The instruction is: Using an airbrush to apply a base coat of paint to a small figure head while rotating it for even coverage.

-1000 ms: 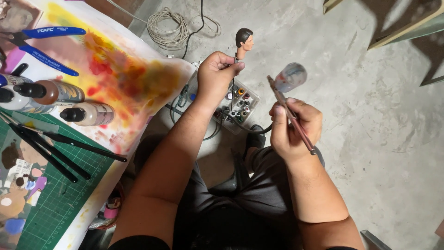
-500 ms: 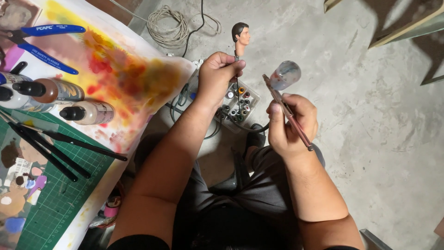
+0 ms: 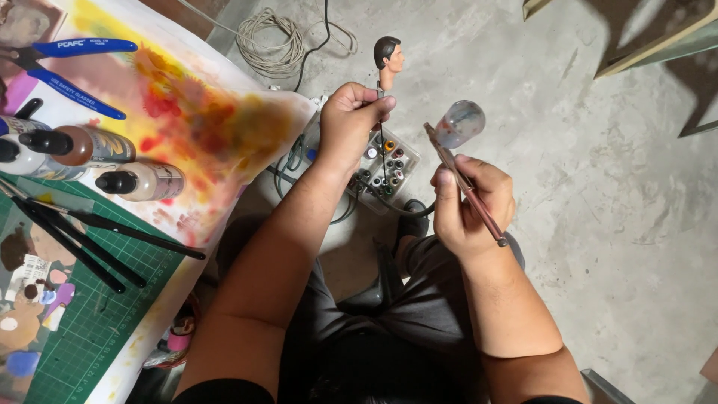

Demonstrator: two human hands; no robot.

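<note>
My left hand [image 3: 357, 120] grips a thin stick topped by a small figure head [image 3: 388, 57] with dark hair, held upright over the floor. My right hand [image 3: 471, 202] holds an airbrush [image 3: 464, 183] with a clear paint cup [image 3: 459, 123] on top; its nozzle points up and to the left toward the figure head, a short gap away. A dark hose runs from below the hand toward the floor.
A paint-stained sheet [image 3: 202, 120] covers the table at left, with dropper bottles [image 3: 142, 181], blue cutters [image 3: 67, 56], black brushes [image 3: 90, 239] and a green cutting mat [image 3: 97, 322]. A clear box of small paint pots [image 3: 389, 168] and a coiled cable [image 3: 273, 41] lie on the concrete floor.
Both hands have barely shifted. The airbrush has tilted slightly, its tip a little closer to the figure head.
</note>
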